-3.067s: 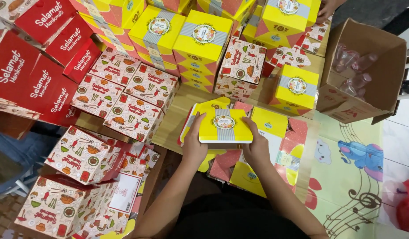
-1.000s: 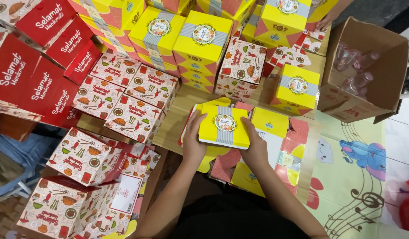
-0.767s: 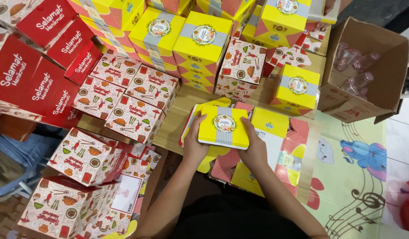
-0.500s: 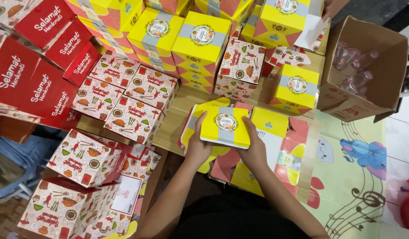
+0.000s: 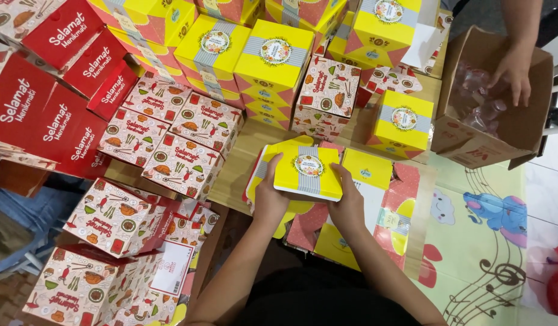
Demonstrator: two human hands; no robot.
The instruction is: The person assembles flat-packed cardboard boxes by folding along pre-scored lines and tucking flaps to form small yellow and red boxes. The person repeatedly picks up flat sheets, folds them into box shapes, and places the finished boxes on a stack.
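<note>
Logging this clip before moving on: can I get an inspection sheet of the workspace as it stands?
Surface: low wooden table beside a cartoon-print play mat.
Job's things: yellow box with a grey band and round sticker, held between left hand and right hand.
Clutter: flat unfolded yellow-and-red box blanks lie under it.
Grippers: both hands grip the box sides.
Cables: nothing seen.
Surroundings: stacked yellow boxes, patterned food boxes, red boxes; another person's hand reaches into a cardboard carton.
</note>
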